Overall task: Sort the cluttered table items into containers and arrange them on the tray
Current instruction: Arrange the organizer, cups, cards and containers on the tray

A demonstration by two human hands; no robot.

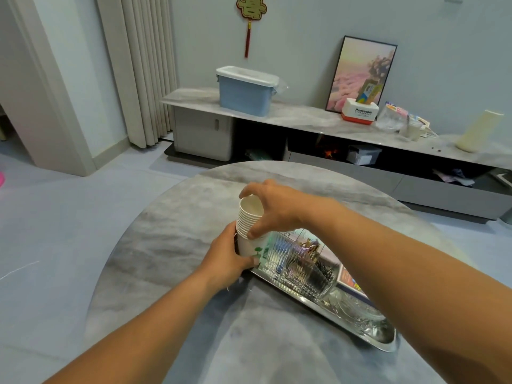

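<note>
The tall stack of white paper cups [248, 231] stands upright at the silver metal tray [357, 332]'s far-left corner. Left hand [227, 254] has its grip round the base; right hand [273, 209] pinches the top rims from above.

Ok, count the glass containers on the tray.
2. A ribbed glass beside the paper cups, and a glass dish nearer the tray's right end. The right arm may hide more.

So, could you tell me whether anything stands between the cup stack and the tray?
Nothing visible does. Both hands hold the cup stack at the tray's far-left end: left hand round the base, right hand at the rims. The ribbed glass container stands just right of it, so room there is tight.
</note>
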